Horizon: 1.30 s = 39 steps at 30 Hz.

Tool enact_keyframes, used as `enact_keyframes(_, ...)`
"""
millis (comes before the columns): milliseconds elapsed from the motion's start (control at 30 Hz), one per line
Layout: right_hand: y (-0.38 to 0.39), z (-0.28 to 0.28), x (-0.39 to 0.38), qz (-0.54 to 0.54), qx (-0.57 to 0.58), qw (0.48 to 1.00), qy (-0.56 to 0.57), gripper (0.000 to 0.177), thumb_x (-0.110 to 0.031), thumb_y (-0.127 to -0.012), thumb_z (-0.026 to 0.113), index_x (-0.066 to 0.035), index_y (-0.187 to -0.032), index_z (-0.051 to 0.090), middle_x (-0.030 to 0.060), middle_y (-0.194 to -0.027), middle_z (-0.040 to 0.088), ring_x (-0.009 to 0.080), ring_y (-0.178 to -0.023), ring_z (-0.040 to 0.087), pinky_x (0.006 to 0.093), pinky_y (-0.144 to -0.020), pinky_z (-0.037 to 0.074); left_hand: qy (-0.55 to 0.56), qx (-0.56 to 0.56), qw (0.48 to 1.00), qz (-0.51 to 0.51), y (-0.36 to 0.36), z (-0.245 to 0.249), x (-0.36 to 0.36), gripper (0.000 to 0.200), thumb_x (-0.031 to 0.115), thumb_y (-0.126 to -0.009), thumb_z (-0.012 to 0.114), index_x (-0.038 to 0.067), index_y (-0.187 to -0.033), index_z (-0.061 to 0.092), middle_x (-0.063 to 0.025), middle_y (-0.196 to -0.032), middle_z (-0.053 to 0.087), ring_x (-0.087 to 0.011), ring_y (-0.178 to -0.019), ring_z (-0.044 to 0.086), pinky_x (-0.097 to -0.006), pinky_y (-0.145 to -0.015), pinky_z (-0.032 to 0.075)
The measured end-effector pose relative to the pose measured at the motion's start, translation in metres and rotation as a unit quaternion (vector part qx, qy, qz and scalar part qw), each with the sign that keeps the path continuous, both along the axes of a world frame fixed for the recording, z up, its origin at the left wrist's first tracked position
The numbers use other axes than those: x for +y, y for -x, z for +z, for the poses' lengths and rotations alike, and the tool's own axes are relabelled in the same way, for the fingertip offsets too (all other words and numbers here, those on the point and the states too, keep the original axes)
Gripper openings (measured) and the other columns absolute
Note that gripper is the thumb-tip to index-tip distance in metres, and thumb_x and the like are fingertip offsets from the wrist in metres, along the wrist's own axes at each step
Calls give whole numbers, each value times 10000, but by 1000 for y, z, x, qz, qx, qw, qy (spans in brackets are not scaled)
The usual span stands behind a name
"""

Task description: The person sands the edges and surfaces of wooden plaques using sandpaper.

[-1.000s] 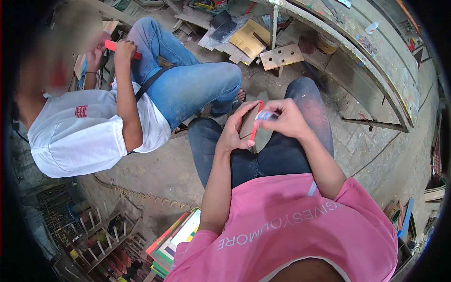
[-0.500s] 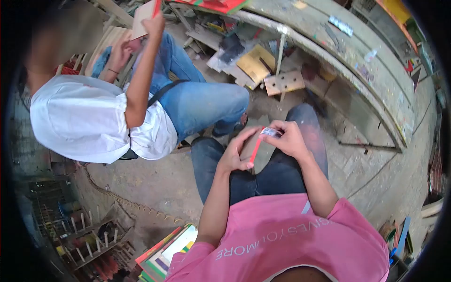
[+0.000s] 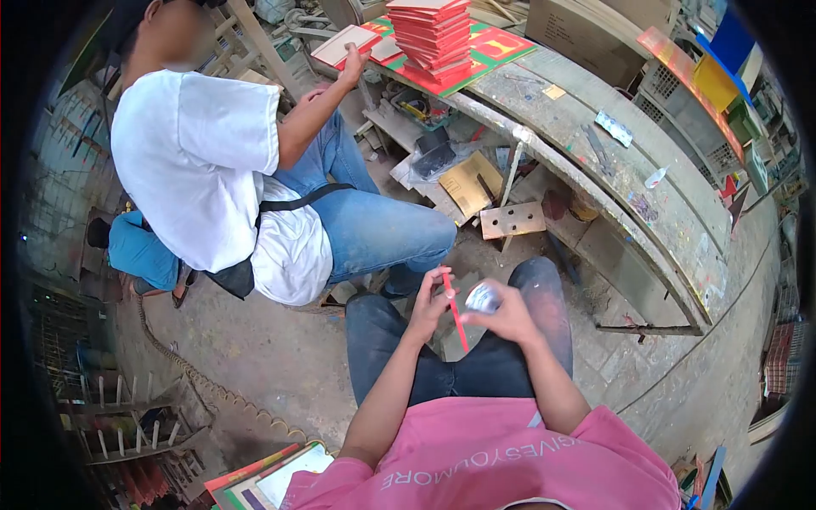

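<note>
Over my lap, my left hand [image 3: 427, 308] grips a thin red-edged board [image 3: 456, 313] near its upper end. The board is turned so that mostly its narrow red edge faces me. Just right of it, my right hand [image 3: 507, 316] is closed on a small white-and-grey printed piece [image 3: 483, 297], perhaps folded sheet; its exact kind is not clear. That piece is held apart from the board's edge, while the right fingertips come close to the board.
A co-worker in a white shirt [image 3: 200, 153] sits at left, holding a red-edged board [image 3: 347, 44]. A stack of red boards [image 3: 432, 38] stands on the long bench [image 3: 544, 110]. Below it lie cardboard and a wooden block with holes [image 3: 512, 221]. A coiled hose [image 3: 195, 348] crosses the floor.
My view has tilted up, bringing the stack into sight. The board in my left hand has turned more edge-on, and my right hand with the printed piece has moved off its edge.
</note>
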State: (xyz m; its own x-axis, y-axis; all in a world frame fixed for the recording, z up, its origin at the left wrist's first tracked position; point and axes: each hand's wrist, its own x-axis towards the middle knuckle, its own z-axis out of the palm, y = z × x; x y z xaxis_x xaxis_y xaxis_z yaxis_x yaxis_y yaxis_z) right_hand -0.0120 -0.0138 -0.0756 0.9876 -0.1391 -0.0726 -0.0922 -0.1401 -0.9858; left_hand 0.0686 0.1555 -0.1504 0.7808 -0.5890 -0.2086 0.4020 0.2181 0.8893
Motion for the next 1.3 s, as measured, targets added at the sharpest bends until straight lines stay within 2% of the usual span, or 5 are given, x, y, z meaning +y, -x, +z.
enact_keyframes(267, -10, -23, 19, -54, 27, 973, 221, 368, -198, -662, 781, 31, -916, 646, 223, -801, 635, 404, -756, 626, 418, -669, 501, -88, 123, 988, 21, 2, -7, -8, 553, 389, -878, 637, 224, -1351, 403, -45, -1133, 492, -136, -985, 494, -330, -763, 468)
enact_keyframes(733, -163, 70, -181, -469, 12, 844, -258, 154, -100, -832, 699, -40, -799, 561, -24, -605, 507, 76, -442, 436, 254, -406, 331, -166, 216, 956, 110, -18, -34, 5, 300, 241, -981, 490, 33, -1178, 578, -77, -1140, 623, -190, -979, 626, -308, -779, 515)
enact_keyframes(867, -210, 38, -250, -484, 46, 829, -277, 168, -128, -840, 700, -103, -801, 539, -25, -584, 494, 94, -438, 443, 251, -393, 324, -400, -306, 859, 88, -21, 71, 66, 268, 216, -796, 694, 82, -1027, 667, -137, -1157, 593, -354, -1080, 526, -441, -967, 373)
enact_keyframes(1067, -244, 35, -283, -551, 110, 758, -332, 229, -195, -816, 735, -49, -824, 559, 23, -618, 560, 162, -443, 506, 284, -390, 386, -291, 218, 912, 190, 119, 138, 213, 404, 380, -922, 534, 72, -1173, 607, -164, -1294, 494, -282, -1243, 431, -416, -1056, 313)
enact_keyframes(1300, -231, 62, -316, -486, 228, 784, 312, 771, -423, -698, 780, 64, -1222, 493, 193, -1033, 657, 299, -895, 656, 384, -766, 520, -129, 378, 856, 329, 208, 185, 233, 415, 390, -954, 467, 58, -1157, 612, -144, -1223, 555, -242, -1179, 503, -396, -1015, 373)
